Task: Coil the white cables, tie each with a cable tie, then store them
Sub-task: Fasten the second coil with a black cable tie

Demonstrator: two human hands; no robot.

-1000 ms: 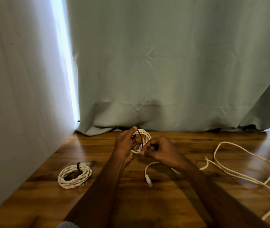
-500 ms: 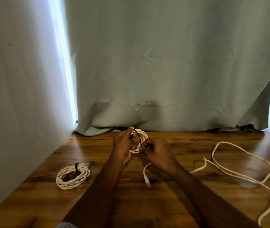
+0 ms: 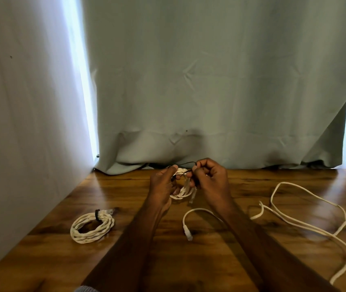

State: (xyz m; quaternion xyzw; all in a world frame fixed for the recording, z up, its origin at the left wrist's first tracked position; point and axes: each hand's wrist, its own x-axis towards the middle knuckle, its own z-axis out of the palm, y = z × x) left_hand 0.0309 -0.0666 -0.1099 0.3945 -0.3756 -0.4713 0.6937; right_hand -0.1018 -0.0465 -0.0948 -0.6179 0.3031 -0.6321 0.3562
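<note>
Dark brown wooden table, glossy grained surface. On left part: coiled white twisted cable, bound by black cable tie. On right part: long loose white cable, sprawled in open loops, white plug end near centre. Grey-green curtain hem resting on far edge.

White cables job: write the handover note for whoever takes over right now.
Left hand: holds the half-tied coil above the table.
Right hand: pinches the black cable tie stretched over that coil's top.
Done: one tied coil lies at the left of the table, black tie on it.
Left: close this tie; coil and tie the loose cable sprawled at the right, its plug end lying between the forearms; store all three. No storage place shows in this view.
</note>
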